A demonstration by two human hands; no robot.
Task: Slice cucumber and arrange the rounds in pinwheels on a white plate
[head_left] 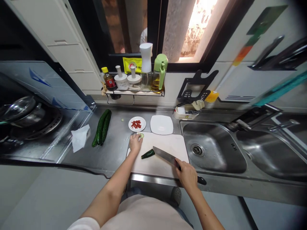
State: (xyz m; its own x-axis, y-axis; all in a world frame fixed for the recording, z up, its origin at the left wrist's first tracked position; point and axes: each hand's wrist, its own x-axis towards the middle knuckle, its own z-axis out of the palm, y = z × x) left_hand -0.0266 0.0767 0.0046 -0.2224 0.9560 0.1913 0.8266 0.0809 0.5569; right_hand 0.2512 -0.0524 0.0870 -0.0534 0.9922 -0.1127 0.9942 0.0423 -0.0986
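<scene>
My right hand (187, 174) is closed round the black handle of a kitchen knife (165, 155), whose blade lies over the white cutting board (168, 140). Beside the blade tip rests a short piece of dark green cucumber (148, 154). My left hand (135, 142) is at the board's upper left, its fingertips on a pale cucumber slice (141, 135). Just above that hand is a small white plate (130, 124) with chopped red pieces. A white square plate (161, 125) without food stands behind the board.
Whole cucumbers (102, 127) and a crumpled white tissue (80, 138) lie on the steel counter at left. A sink (213, 147) is at right. Bottles and jars stand on a wall rack (134, 93); a stove with a pot (31, 116) is far left.
</scene>
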